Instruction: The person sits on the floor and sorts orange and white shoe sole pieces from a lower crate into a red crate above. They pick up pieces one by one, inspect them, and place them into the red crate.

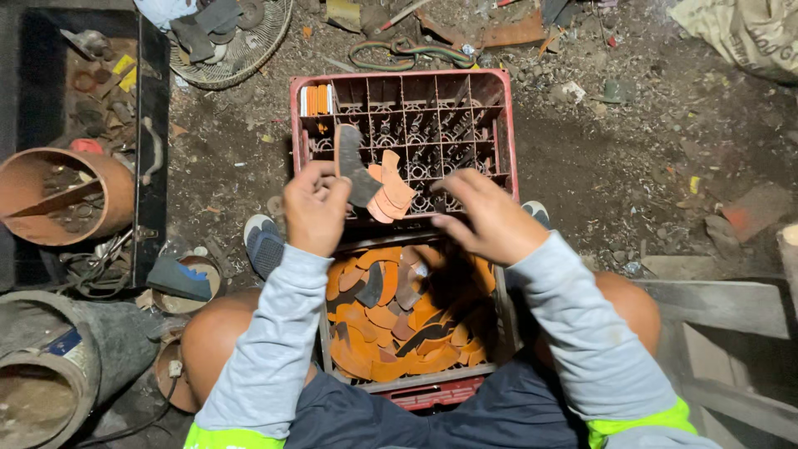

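1. Far on the left, a round brown clay-coloured pipe (pixel 51 195) lies on the dirt floor (pixel 632 166), next to a black metal box (pixel 154 125) full of small rusty bits.
2. A little to the right, the person's left hand (pixel 314 208) is held up over the crates. Its fingers (pixel 332 185) are pinched together on a small bunch of flat cut pieces: one dark grey curved leather piece (pixel 356 170) and a few orange leather pieces (pixel 391 193) fanned out beside it.
3. Behind the bunch stands a red plastic crate with many square slots (pixel 405 133). A few orange and white strips (pixel 316 100) stand in its top left slot. The other slots look mostly bare.
4. Below the hands, between the person's knees, sits a second crate filled with a heap of orange and dark leather pieces (pixel 407 320).
5. The right hand (pixel 490 220) is just beside the bunch. Its fingers (pixel 453 224) are curled and a bit apart, holding nothing that I can see, and they point at the orange pieces.
6. I think the person is sorting, and is now holding a bunch and picking through it.
7. I guess the next move needs the right hand to take one piece neatly, without the others slipping out of the left hand.
8. On the far right are a grey wooden plank (pixel 719 303) and a tan sack (pixel 748 33).
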